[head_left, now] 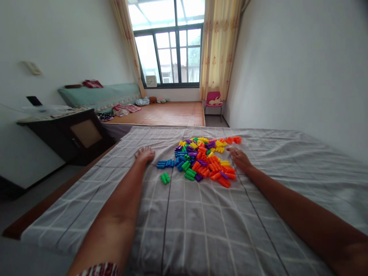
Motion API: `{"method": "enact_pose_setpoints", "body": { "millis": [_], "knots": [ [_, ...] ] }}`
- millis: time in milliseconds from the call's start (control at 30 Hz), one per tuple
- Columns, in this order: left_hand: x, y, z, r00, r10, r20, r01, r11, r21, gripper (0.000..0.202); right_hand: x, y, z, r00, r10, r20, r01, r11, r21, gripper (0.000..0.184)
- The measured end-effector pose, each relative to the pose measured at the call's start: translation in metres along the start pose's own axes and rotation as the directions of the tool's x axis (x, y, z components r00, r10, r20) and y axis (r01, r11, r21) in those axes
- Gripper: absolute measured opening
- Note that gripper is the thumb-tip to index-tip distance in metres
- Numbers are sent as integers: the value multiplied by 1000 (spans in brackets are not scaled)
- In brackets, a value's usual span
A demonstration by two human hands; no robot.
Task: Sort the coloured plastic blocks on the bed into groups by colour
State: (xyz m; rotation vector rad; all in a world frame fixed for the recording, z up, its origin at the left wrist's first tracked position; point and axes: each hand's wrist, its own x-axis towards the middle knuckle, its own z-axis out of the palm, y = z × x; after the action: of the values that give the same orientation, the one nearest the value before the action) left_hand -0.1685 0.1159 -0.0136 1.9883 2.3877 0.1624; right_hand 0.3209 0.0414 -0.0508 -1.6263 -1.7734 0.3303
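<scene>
A pile of small plastic tube blocks (204,158) in orange, blue, green, yellow and purple lies on the grey checked bedsheet (201,226). My right hand (240,158) rests flat at the pile's right edge, fingers stretched out toward the orange pieces and holding nothing. My left hand is out of view. My bare left leg stretches along the sheet, and its foot (144,153) lies just left of a row of blue blocks (166,163). A pair of green blocks (165,178) lies apart at the near left of the pile.
A dark wooden cabinet (73,134) stands left of the bed. Beyond are a second bed with a woven mat (169,113), a small pink chair (214,101), a window with yellow curtains, and a white wall close on the right.
</scene>
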Motion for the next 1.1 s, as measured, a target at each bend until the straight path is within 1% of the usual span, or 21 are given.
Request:
{"method": "enact_pose_setpoints", "body": {
  "millis": [100, 167, 300, 400, 500, 567, 633, 667, 700, 733, 767, 800, 833, 867, 900, 933, 1000, 1033, 1067, 1100],
  "knots": [
    [1, -20, 16, 997, -77, 22, 77, 997, -4, 69, 9, -1, 9, 996, -74, 53, 81, 984, -156, 52],
    [7, -25, 19, 997, -65, 37, 65, 998, 6, 71, 14, 1, 15, 989, -108, 102, 130, 963, -234, 51],
    [20, -26, 17, 997, -61, 54, 59, 997, 39, 72, 23, 9, 24, 974, -173, 144, 212, 918, -335, 48],
    [24, -24, 17, 996, -74, 48, 71, 996, 55, 72, 26, 10, 27, 968, -192, 161, 240, 893, -381, 45],
    [26, -26, 19, 996, -77, 36, 75, 995, 65, 71, 22, 5, 27, 965, -179, 190, 238, 902, -361, 43],
    [27, -29, 18, 997, -71, 43, 68, 995, 71, 71, 19, 2, 23, 964, -169, 207, 224, 932, -284, 44],
    [27, -30, 14, 994, -83, 77, 77, 994, 77, 70, 21, 4, 12, 966, -145, 215, 183, 968, -169, 47],
    [28, -27, 10, 991, -99, 90, 91, 992, 87, 70, 26, 8, 3, 973, -119, 198, 146, 981, -128, 48],
    [27, -21, 6, 991, -107, 82, 99, 990, 99, 70, 34, 13, -7, 983, -79, 163, 99, 989, -113, 48],
    [27, -11, 1, 994, -93, 52, 87, 991, 104, 68, 45, 20, -18, 993, -34, 113, 48, 991, -128, 47],
    [26, 3, -3, 999, -48, 10, 47, 994, 103, 66, 58, 28, -29, 999, 17, 50, -8, 985, -172, 46],
    [24, 21, -6, 998, 35, -52, -30, 996, 89, 62, 72, 36, -39, 998, 67, -4, -66, 970, -234, 46],
    [22, 42, -8, 986, 149, -68, -146, 988, 44, 58, 87, 44, -47, 994, 108, -29, -112, 948, -299, 47],
    [19, 66, -9, 963, 264, -60, -266, 964, -20, 55, 100, 50, -51, 988, 150, -24, -148, 922, -358, 48],
    [16, 90, -8, 931, 363, -33, -364, 927, -89, 53, 113, 53, -53, 983, 181, 18, -159, 900, -405, 49],
    [13, 114, -5, 900, 435, -5, -430, 889, -157, 53, 123, 55, -51, 976, 205, 79, -151, 887, -436, 50],
    [8, 154, 0, 859, 512, 4, -492, 827, -272, 52, 136, 50, -40, 953, 216, 211, -103, 888, -447, 52],
    [6, 169, 2, 836, 549, 10, -523, 801, -291, 51, 139, 45, -34, 945, 200, 260, -70, 897, -435, 54],
    [3, 180, 3, 811, 584, 22, -553, 779, -296, 52, 140, 40, -27, 943, 175, 285, -40, 905, -424, 55],
    [-1, 188, 3, 778, 627, 22, -593, 746, -301, 52, 139, 35, -22, 947, 141, 290, -9, 910, -414, 54]
  ]
}}
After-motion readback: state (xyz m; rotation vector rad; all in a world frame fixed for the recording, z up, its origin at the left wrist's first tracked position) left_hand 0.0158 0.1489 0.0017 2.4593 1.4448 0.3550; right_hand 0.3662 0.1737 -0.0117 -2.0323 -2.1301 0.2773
